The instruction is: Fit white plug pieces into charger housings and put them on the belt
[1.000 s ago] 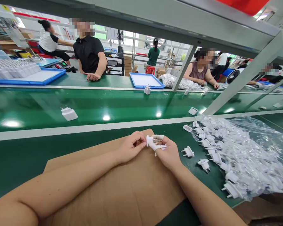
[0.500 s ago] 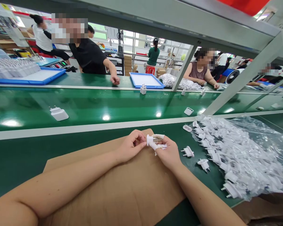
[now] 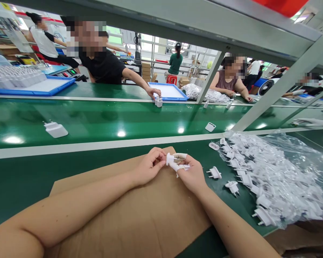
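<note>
Over a sheet of brown cardboard [image 3: 140, 215], both hands meet at a small white plug piece [image 3: 168, 159] with metal pins. Its flat face is turned left and its pins point right, between the fingers of my right hand [image 3: 192, 173]. White covers wrap the right thumb and a finger, which close on the plug piece. My left hand [image 3: 151, 165] has curled fingers, with thumb and fingertips pinched at the left edge of the same piece. Loose plug pieces [image 3: 214, 173] lie right of my right hand, beside a heap of plug pieces [image 3: 274, 175] on clear plastic.
Beyond a pale rail runs a green conveyor belt [image 3: 123, 122] carrying a white charger [image 3: 56, 129] and a white housing [image 3: 210, 127]. Across it, a co-worker's hand [image 3: 154, 93] touches another charger [image 3: 158, 102] near a blue-rimmed tray [image 3: 172, 98]. A slanted metal post [image 3: 269, 82] stands at right.
The pieces on the belt have shifted left. The co-worker opposite has reached to a charger at the belt's far edge. A gloved hand has appeared at far right. My hands have barely moved.
</note>
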`<state>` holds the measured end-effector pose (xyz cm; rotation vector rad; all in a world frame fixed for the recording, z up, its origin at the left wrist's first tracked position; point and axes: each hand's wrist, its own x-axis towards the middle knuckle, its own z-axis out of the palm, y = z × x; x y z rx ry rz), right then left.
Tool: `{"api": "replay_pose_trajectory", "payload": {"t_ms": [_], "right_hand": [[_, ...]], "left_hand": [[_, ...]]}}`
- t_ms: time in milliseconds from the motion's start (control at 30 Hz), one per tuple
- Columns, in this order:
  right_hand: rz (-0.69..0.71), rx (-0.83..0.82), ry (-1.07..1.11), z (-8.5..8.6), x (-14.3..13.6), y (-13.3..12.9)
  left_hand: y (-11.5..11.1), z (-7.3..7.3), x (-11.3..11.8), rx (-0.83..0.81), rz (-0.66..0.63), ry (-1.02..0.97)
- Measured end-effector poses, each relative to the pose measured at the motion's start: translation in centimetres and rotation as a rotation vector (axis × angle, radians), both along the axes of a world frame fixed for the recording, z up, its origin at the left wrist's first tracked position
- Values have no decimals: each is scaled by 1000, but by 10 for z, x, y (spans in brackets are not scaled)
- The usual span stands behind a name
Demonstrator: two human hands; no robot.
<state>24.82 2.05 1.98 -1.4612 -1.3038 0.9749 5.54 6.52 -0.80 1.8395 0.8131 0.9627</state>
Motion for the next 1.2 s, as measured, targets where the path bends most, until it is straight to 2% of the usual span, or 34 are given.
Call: {"api": "replay_pose_trajectory", "payload": {"t_ms": [467,1200], "right_hand": [[-6,52,-9,2,1,-2],[7,71,-17,0,3,-2]], "left_hand": [[-2,7,-1,-33,-5,-35],[-1,4,-2,-28,-34,1]]}}
